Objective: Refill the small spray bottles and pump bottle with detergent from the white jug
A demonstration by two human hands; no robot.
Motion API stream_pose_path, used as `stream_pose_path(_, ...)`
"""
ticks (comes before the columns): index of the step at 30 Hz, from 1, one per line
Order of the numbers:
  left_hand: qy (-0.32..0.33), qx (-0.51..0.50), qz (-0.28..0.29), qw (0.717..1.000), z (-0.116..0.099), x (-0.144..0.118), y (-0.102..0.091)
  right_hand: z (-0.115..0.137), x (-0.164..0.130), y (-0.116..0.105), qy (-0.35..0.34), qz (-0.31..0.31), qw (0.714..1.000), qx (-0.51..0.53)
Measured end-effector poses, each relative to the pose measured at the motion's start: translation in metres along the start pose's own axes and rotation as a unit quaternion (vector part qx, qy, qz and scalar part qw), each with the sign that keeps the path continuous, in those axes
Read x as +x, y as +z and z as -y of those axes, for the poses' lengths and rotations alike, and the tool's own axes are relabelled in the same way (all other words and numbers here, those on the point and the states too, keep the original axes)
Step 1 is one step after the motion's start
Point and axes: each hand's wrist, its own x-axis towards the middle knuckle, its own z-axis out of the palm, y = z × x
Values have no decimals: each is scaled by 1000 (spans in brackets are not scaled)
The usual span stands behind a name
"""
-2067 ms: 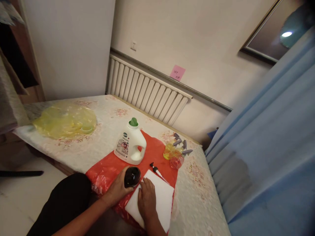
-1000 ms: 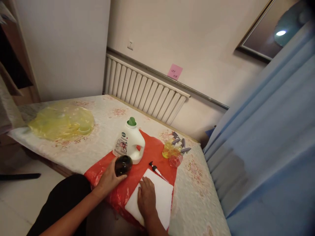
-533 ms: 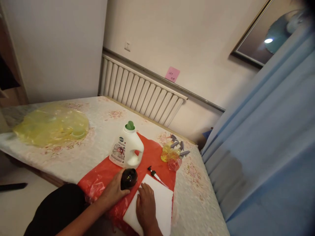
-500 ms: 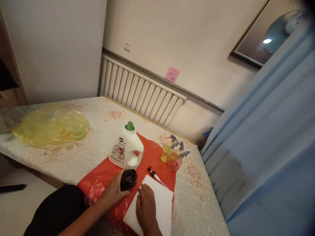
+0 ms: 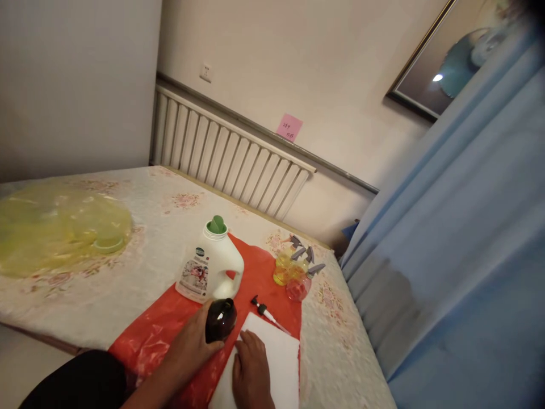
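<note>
My left hand (image 5: 196, 341) is wrapped around a dark, shiny bottle (image 5: 221, 321) with a short neck and no pump on it, tilted towards the right. My right hand (image 5: 252, 369) lies palm down on a white rectangular pad (image 5: 283, 360), its fingers slightly bent and close together; what is under the palm is hidden. Just beyond the bottle stands a white jug (image 5: 217, 261) with a handle, a picture label and a green cap piece (image 5: 217, 224) in its mouth. A black-and-white pump head (image 5: 263, 309) with a dip tube lies at the pad's far edge.
Several yellow and pink spray bottles (image 5: 298, 284) with grey triggers stand at the back right of the red plastic sheet (image 5: 255, 261). A yellow plastic bag (image 5: 55, 227) with a round green rim lies left on the floral tablecloth (image 5: 157, 244). A blue curtain (image 5: 460, 227) hangs at right.
The view has shifted slightly, so the jug and yellow bag sit further left. My left hand still grips the dark bottle; my right hand stays on the white pad.
</note>
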Motion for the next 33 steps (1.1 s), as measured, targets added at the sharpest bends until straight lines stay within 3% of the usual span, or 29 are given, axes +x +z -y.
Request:
stream_pose_path(6, 77, -29, 80, 993, -17, 4, 3, 8, 14, -9, 5, 5, 999, 31)
stream_pose_path(12, 118, -42, 132, 983, -27, 32, 9, 8, 17, -7, -4, 20, 1000, 17)
stream_pose_path(16, 105, -36, 141, 984, -11, 43, 19, 3, 14, 2, -9, -6, 1000, 2)
stream_pose_path(22, 103, -86, 112, 985, 19, 42, 34, -9, 9, 17, -26, -33, 999, 1)
stream_pose_path(28, 111, -71, 109, 985, 36, 41, 42, -18, 0, 29, -15, -35, 999, -5)
stream_pose_path(33, 113, -65, 104, 986, 48, 40, 50, -15, 1, 28, -9, -37, 999, -6)
